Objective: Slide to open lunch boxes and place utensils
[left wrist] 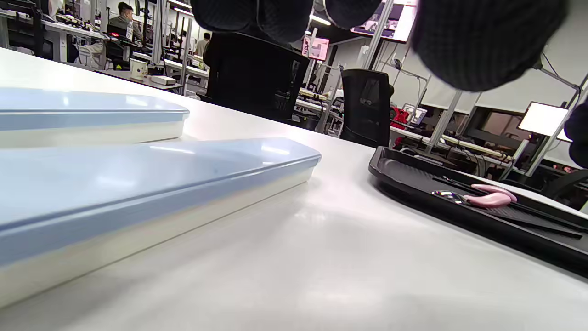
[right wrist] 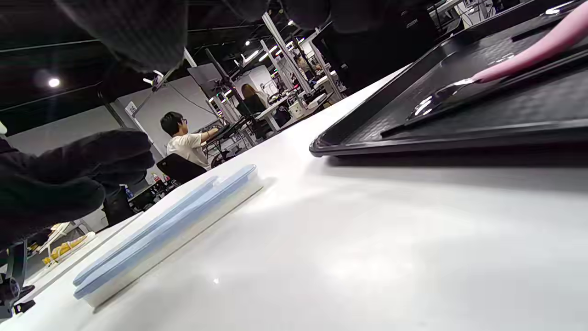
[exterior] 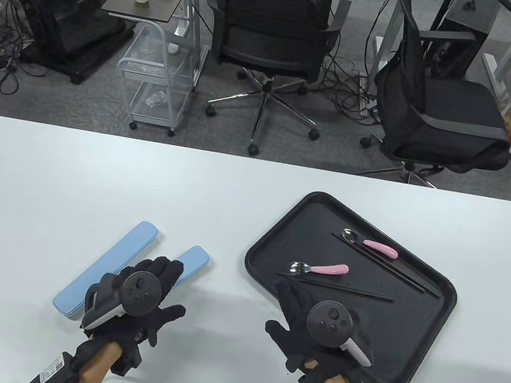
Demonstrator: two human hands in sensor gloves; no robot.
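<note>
Two long light-blue lunch boxes lie side by side on the white table at the left, both with lids closed: the left box (exterior: 110,266) (left wrist: 87,112) and the right box (exterior: 193,261) (left wrist: 151,184), partly under my left hand. My left hand (exterior: 149,295) hovers over the right box with fingers spread, holding nothing. A black tray (exterior: 427,323) (left wrist: 390,172) (right wrist: 367,138) on the right holds two pink-handled spoons (exterior: 318,269) (exterior: 372,243) and black chopsticks (exterior: 388,266). My right hand (exterior: 299,318) is spread over the tray's near-left corner, empty.
Office chairs (exterior: 274,31) and carts (exterior: 158,71) stand beyond the table's far edge. Bare white tabletop (exterior: 94,177) lies behind the boxes and between boxes and tray.
</note>
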